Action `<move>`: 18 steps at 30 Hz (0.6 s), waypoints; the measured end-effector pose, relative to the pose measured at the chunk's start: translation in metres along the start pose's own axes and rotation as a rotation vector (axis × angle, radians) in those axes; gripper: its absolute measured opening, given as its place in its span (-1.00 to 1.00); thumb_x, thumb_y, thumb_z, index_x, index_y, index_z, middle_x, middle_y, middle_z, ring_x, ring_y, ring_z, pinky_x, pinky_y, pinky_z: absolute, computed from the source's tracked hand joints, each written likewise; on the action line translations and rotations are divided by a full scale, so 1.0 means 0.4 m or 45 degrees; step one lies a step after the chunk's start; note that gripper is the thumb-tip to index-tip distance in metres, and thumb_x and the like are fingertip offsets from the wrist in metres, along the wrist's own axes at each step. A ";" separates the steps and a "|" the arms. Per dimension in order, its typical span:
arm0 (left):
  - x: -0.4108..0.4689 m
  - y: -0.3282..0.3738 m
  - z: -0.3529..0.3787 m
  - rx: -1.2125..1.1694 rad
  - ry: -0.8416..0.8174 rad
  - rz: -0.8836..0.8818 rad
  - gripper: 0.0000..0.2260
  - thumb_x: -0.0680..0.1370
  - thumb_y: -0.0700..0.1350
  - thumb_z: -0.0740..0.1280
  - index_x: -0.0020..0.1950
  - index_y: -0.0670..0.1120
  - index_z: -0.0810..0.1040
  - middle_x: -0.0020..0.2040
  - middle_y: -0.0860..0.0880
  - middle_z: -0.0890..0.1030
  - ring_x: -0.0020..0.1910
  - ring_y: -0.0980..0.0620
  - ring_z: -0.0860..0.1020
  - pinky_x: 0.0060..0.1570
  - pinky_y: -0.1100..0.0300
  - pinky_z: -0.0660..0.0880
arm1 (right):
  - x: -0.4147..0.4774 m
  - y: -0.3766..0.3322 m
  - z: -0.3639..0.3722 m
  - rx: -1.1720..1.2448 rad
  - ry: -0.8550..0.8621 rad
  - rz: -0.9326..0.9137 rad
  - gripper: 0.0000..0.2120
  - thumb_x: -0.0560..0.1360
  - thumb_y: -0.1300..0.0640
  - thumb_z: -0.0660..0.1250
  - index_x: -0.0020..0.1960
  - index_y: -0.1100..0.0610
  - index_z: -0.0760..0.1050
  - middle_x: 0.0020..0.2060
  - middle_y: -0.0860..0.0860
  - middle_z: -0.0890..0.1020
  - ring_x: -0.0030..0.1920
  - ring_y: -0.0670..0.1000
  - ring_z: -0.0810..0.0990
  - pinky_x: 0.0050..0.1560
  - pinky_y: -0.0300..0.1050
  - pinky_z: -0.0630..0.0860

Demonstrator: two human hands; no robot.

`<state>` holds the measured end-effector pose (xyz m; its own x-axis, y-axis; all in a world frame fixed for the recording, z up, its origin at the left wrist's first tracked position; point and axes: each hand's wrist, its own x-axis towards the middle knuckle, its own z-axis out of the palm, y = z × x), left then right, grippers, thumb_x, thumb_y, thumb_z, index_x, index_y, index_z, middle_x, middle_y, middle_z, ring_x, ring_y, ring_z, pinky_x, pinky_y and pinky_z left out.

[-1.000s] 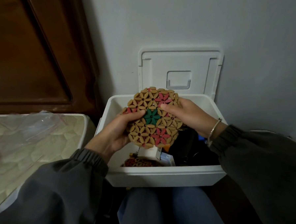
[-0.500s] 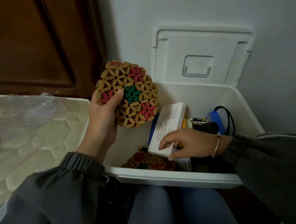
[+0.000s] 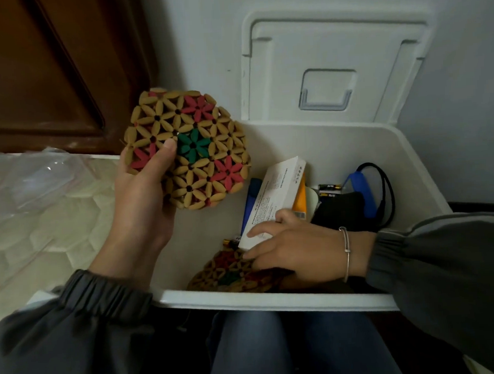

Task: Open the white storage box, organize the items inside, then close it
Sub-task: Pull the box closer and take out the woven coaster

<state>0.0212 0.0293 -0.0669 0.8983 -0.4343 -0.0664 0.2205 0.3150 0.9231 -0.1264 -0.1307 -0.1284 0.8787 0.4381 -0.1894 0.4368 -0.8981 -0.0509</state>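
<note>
The white storage box [image 3: 274, 301] stands open in front of me, its lid [image 3: 334, 68] leaning up against the wall. My left hand [image 3: 143, 198] holds a round beaded flower coaster [image 3: 192, 149] above the box's left rim, thumb across its face. My right hand [image 3: 297, 250] is down inside the box, fingers gripping the lower end of a tilted white carton [image 3: 277, 193]. A second flower coaster [image 3: 230, 273] lies on the box floor just below that hand. Batteries [image 3: 328, 186], a blue pen-like item [image 3: 251, 201], a dark pouch [image 3: 341, 210] and a blue item with a black cord [image 3: 363, 186] also lie inside.
A mattress under clear plastic [image 3: 40, 203] lies to the left, level with the box rim. A dark wooden door [image 3: 48, 68] stands behind it. A white wall backs the box. My knees [image 3: 277, 348] sit close under the box's front edge.
My right hand let go of the coaster and went down into the box onto the white carton. My left hand carried the coaster up and to the left.
</note>
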 end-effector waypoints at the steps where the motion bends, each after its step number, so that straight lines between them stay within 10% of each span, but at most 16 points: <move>1: -0.001 0.000 0.001 0.005 0.001 0.003 -0.61 0.57 -0.18 0.31 0.40 -0.09 0.38 0.20 -0.06 0.63 0.13 0.00 0.63 0.06 0.02 0.60 | 0.002 -0.002 -0.002 0.007 0.032 -0.012 -0.69 0.51 0.04 0.24 0.24 -0.03 0.49 0.34 -0.18 0.44 0.44 0.04 0.14 0.14 0.00 0.03; 10: 0.001 -0.004 -0.002 -0.019 0.042 -0.007 -0.62 0.57 -0.17 0.31 0.38 -0.07 0.41 0.18 -0.04 0.64 0.11 0.02 0.64 0.06 0.00 0.60 | -0.009 0.000 -0.060 0.145 0.348 0.113 -0.77 0.55 -0.02 0.21 0.08 0.02 0.58 0.09 -0.13 0.62 0.36 -0.04 0.34 0.36 -0.02 0.00; 14: 0.007 -0.006 -0.006 -0.030 0.009 -0.004 -0.62 0.57 -0.16 0.31 0.40 -0.06 0.40 0.22 -0.06 0.62 0.16 -0.03 0.61 0.13 -0.10 0.56 | -0.048 0.031 -0.134 0.761 0.496 0.283 -0.80 0.55 0.06 0.22 0.03 0.11 0.57 -0.11 0.01 0.65 -0.04 -0.01 0.61 0.03 -0.04 0.51; 18: 0.015 -0.012 -0.008 -0.038 -0.015 -0.008 -0.61 0.57 -0.15 0.32 0.40 -0.06 0.40 0.23 -0.08 0.61 0.18 -0.05 0.61 0.09 -0.05 0.57 | -0.114 0.080 -0.184 1.339 0.870 0.498 -0.86 0.52 0.05 0.21 -0.12 -0.03 0.54 -0.23 -0.10 0.62 -0.16 -0.12 0.60 -0.11 -0.26 0.53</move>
<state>0.0267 0.0278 -0.0727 0.8923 -0.4463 -0.0676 0.2376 0.3371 0.9110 -0.1381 -0.1767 -0.0493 0.9674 -0.2042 0.1498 0.0479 -0.4336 -0.8998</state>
